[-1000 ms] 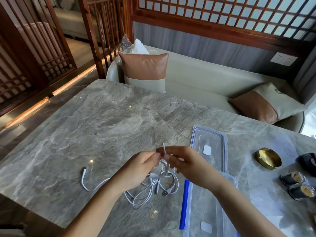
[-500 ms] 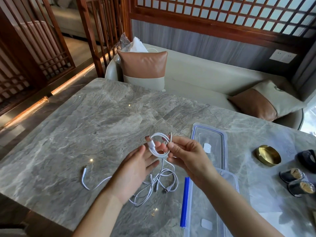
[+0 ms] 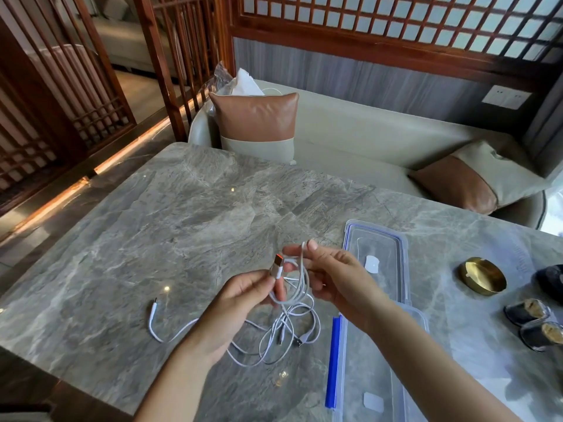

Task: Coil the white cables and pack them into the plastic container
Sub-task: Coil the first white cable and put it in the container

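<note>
A tangle of white cables (image 3: 283,333) lies on the marble table in front of me, one end (image 3: 154,315) trailing out to the left. My left hand (image 3: 240,300) pinches a white USB plug (image 3: 276,266) with an orange tongue, held upright. My right hand (image 3: 332,269) pinches several loops of the same white cable (image 3: 301,269) just right of the plug, above the tangle. The clear plastic container (image 3: 380,376) with a blue clip lies at the lower right, partly behind my right forearm. Its clear lid (image 3: 376,257) lies flat beyond it.
A brass dish (image 3: 483,275) and two dark cups (image 3: 536,324) stand at the table's right side, with a dark object (image 3: 551,278) at the edge of view. A bench with brown cushions (image 3: 259,123) runs behind the table. The grey marble table (image 3: 182,233) extends far left.
Both hands have lowered slightly. My left hand went from lying flat under the coil to pinching the USB plug upright, and the loops in my right hand hang longer.
</note>
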A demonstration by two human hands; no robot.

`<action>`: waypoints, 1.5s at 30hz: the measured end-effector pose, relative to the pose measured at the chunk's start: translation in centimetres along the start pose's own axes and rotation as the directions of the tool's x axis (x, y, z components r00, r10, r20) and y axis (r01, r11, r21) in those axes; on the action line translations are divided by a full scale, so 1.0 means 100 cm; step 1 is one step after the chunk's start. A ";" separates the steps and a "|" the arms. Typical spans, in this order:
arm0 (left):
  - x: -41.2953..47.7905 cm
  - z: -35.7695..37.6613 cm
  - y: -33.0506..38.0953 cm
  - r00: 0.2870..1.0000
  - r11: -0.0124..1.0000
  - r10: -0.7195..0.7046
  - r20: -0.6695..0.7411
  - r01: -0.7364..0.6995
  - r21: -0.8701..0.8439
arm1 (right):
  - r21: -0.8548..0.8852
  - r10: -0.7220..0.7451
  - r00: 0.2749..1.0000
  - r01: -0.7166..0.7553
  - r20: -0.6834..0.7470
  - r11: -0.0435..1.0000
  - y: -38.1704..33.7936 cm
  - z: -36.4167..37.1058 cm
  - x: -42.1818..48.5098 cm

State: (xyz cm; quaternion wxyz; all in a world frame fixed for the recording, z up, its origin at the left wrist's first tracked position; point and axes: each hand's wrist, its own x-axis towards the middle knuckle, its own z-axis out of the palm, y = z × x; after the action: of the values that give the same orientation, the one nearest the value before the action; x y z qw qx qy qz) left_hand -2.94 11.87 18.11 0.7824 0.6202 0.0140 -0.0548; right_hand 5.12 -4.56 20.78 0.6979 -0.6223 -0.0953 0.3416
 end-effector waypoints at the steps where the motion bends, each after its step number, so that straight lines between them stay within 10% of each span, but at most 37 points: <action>1: 0.000 -0.005 0.006 0.998 0.999 -0.023 0.063 0.020 0.049 | -0.082 -0.018 0.998 0.023 0.052 0.996 -0.003 -0.001 0.000; 6: 0.003 -0.022 0.037 0.925 0.954 -0.170 0.341 0.067 0.293 | -0.395 0.012 0.934 0.140 0.357 0.908 -0.025 -0.004 -0.003; 10: 0.009 -0.020 0.036 0.972 0.955 -0.131 0.194 0.071 0.289 | -0.408 0.003 0.958 0.120 0.288 0.905 -0.031 0.000 0.000; 16: 0.011 0.002 0.002 0.924 0.989 -0.060 -0.378 0.003 -0.151 | -0.216 -0.157 0.986 0.164 0.050 0.962 -0.016 0.005 0.001; 22: 0.010 0.022 -0.013 0.897 0.800 -0.193 -0.397 -0.090 -0.593 | -0.088 -0.152 0.988 0.153 0.017 0.984 0.005 0.015 0.000; 29: 0.008 0.013 0.000 0.882 0.982 0.046 -0.470 -0.127 -0.141 | 0.158 0.071 0.995 -0.081 0.067 0.984 0.005 0.003 0.005; 38: 0.015 -0.002 0.011 0.991 0.925 0.083 -0.106 -0.037 0.377 | -0.446 -0.019 0.983 0.101 0.184 0.890 -0.009 0.012 0.006; 45: 0.011 -0.001 0.014 0.985 0.960 0.010 -0.173 -0.057 -0.273 | -0.362 -0.125 0.990 0.140 0.065 0.922 -0.002 0.011 0.013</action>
State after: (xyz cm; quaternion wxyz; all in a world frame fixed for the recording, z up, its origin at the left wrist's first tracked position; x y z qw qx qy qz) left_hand -1.66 12.22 19.30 0.8581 0.5074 0.0775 0.0141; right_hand 5.53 -2.94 20.83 0.5893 -0.7263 -0.2132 0.2825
